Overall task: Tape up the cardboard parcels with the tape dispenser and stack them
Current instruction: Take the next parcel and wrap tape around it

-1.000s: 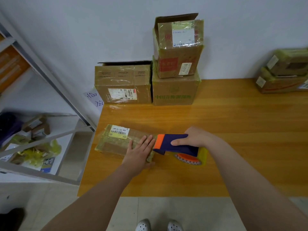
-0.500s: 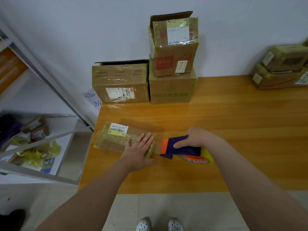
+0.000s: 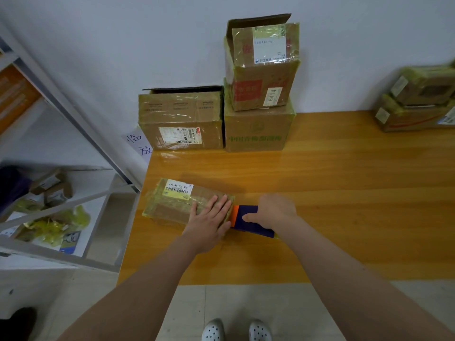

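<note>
The parcel (image 3: 172, 207) is a small, flat cardboard packet wrapped in glossy yellowish tape, with a white and yellow barcode label (image 3: 178, 189) at its far left corner. It lies on the table (image 3: 344, 193) near the left edge. The left hand (image 3: 209, 222) rests flat on the parcel's right end; its grip is spread, with the fingers straight and a little apart, pointing away from the person. The right hand (image 3: 273, 212) has its grip wrapped round the tape dispenser (image 3: 248, 217), a dark blue tool with an orange front, and the thumb lies along the near side. The parcel's long axis runs left to right, with the right end slanted slightly toward the person. The dispenser lies along the same line, just beside the parcel's right end, its orange end pointing left at the parcel.
</note>
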